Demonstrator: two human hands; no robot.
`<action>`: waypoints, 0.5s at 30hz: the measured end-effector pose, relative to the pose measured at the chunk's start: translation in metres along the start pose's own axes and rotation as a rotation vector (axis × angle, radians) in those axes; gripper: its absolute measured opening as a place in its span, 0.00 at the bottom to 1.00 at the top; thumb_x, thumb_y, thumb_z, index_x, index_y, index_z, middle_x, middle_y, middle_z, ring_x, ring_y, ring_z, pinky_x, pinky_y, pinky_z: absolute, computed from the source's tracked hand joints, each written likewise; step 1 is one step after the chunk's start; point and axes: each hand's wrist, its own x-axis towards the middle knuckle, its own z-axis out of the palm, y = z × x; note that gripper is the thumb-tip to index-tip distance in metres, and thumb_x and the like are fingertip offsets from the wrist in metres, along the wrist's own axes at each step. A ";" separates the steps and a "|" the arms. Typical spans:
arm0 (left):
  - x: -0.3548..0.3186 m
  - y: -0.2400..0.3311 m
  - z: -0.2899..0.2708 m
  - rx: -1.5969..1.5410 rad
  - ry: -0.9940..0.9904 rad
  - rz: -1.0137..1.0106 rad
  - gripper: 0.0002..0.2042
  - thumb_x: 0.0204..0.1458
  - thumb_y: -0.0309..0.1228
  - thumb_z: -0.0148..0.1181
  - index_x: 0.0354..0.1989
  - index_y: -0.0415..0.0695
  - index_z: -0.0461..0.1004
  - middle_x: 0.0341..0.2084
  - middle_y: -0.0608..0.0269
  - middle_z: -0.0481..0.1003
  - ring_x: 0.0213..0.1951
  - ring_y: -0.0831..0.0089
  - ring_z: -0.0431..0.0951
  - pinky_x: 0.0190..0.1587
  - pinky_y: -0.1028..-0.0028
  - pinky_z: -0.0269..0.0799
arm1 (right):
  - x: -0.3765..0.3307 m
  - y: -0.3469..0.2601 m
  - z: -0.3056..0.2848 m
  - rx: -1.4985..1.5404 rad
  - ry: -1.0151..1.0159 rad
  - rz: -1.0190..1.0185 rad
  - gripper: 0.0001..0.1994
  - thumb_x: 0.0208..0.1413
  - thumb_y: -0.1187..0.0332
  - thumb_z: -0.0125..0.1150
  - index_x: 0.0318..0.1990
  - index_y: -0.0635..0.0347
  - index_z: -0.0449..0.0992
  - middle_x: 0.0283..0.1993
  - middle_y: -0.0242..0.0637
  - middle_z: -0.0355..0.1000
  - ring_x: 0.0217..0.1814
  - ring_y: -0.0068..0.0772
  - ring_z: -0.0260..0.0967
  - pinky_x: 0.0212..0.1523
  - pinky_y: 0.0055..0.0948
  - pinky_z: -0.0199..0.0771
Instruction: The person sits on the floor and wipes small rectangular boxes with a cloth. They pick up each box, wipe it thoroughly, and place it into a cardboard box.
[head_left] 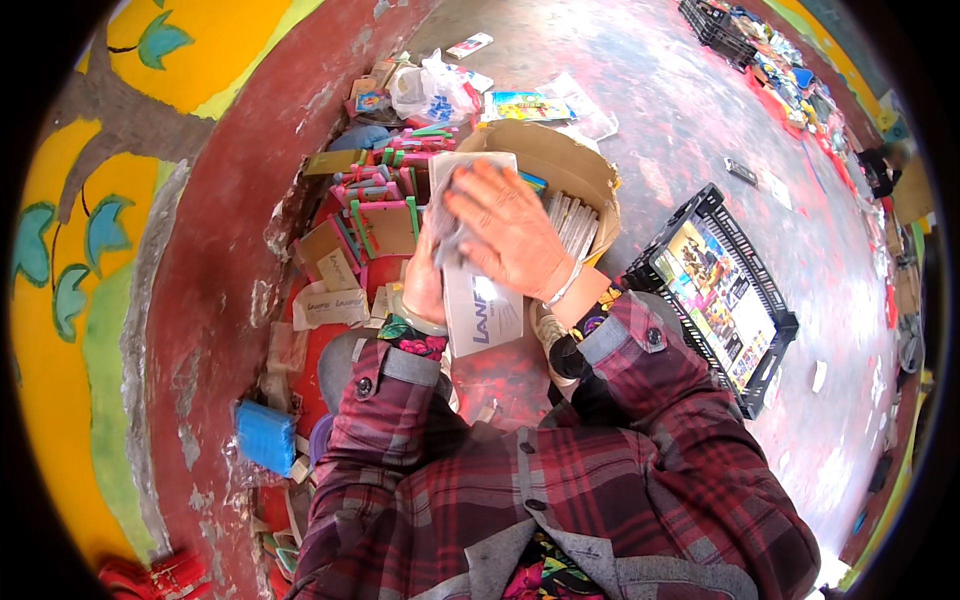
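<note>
A flat white box [485, 325] with dark lettering stands tilted in front of me. Its left edge is gripped by my left hand [424, 285], whose fingers are partly hidden behind it. My right hand [515, 225] lies across the upper face of the box, fingers extended over a crumpled grey cloth [458, 235] and pressing it to the surface. Just behind and to the right is an open cardboard carton [597, 180], with several thin, upright items [573, 222] inside.
Pink and green framed pieces [385, 225] are heaped along the red wall at left. A blue packet [265, 437] lies nearer me. White plastic bags [432, 90] sit beyond the carton. At right, a black crate [715, 300] holds a colourful printed sheet. Clutter lines the far right wall.
</note>
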 end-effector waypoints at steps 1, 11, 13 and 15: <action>-0.001 -0.003 0.006 0.058 -0.055 -0.001 0.25 0.63 0.49 0.36 0.62 0.48 0.59 0.58 0.62 0.64 0.58 0.63 0.66 0.59 0.61 0.62 | 0.000 0.005 -0.001 -0.028 0.062 0.060 0.26 0.51 0.61 0.57 0.58 0.56 0.66 0.65 0.42 0.57 0.70 0.46 0.48 0.67 0.48 0.45; -0.005 -0.013 0.000 0.421 -0.015 -0.134 0.26 0.59 0.46 0.47 0.60 0.43 0.58 0.52 0.58 0.68 0.51 0.65 0.70 0.55 0.66 0.65 | 0.004 0.005 -0.019 0.110 0.279 0.115 0.19 0.55 0.61 0.55 0.51 0.61 0.70 0.48 0.45 0.68 0.50 0.49 0.65 0.52 0.40 0.62; -0.007 -0.015 -0.003 0.479 0.006 -0.143 0.26 0.59 0.46 0.47 0.60 0.43 0.59 0.52 0.58 0.68 0.51 0.65 0.70 0.55 0.66 0.65 | 0.004 0.005 -0.021 0.093 0.245 0.133 0.18 0.55 0.61 0.55 0.49 0.60 0.70 0.46 0.44 0.69 0.48 0.48 0.66 0.50 0.41 0.63; -0.006 -0.009 -0.010 0.418 -0.092 -0.157 0.26 0.61 0.44 0.44 0.63 0.42 0.54 0.53 0.61 0.67 0.51 0.70 0.70 0.54 0.70 0.65 | 0.003 0.015 -0.019 0.083 0.251 0.209 0.15 0.55 0.62 0.54 0.46 0.60 0.72 0.43 0.43 0.71 0.46 0.48 0.67 0.48 0.41 0.64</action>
